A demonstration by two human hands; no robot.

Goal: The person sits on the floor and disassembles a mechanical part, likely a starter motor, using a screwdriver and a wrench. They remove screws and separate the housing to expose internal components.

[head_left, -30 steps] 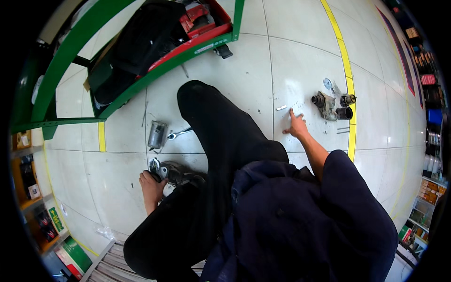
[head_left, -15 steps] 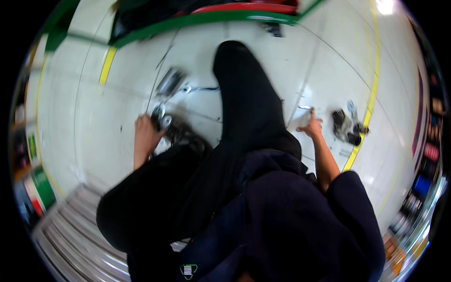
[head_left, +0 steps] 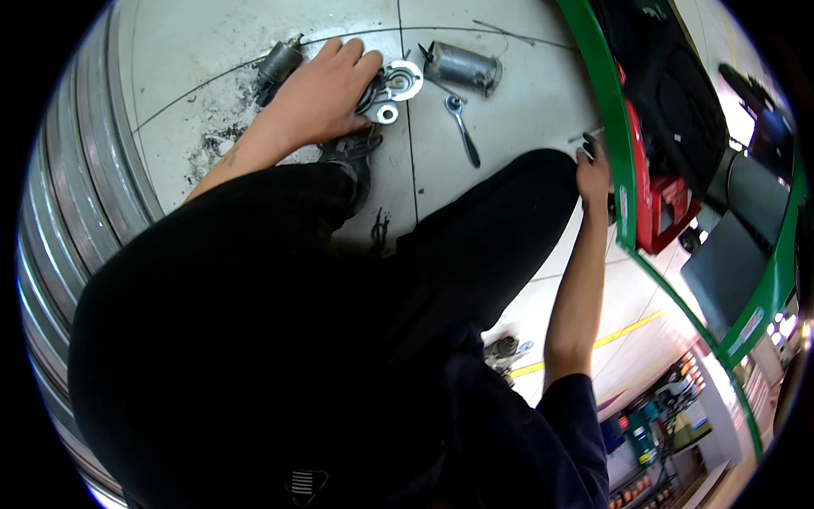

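My left hand (head_left: 331, 93) is wrapped over a cast metal housing (head_left: 403, 81) on the floor, which has a round silver opening and a lug with a hole. The hand covers much of it. Beyond my right knee, my right hand (head_left: 593, 170) has its fingers closed around a small, thin, dark and silvery piece (head_left: 587, 142) too small to name. Right of the housing lie a grey metal cylinder (head_left: 465, 68) and a ratchet wrench (head_left: 462, 130). A smaller dark cylinder (head_left: 280, 64) rests left of my left hand.
Black grime (head_left: 212, 148) is scattered on the tiles beside my left forearm. A green metal frame (head_left: 604, 102) with a red tray (head_left: 666, 212) stands at the right. More metal parts (head_left: 506, 349) lie near a yellow floor line (head_left: 627, 331). Ridged metal slats (head_left: 76, 170) run along the left.
The view has swung round to the left. My right hand, earlier spread beside a small metal piece on the floor, is now closed near the green frame. My left hand remains at the housing.
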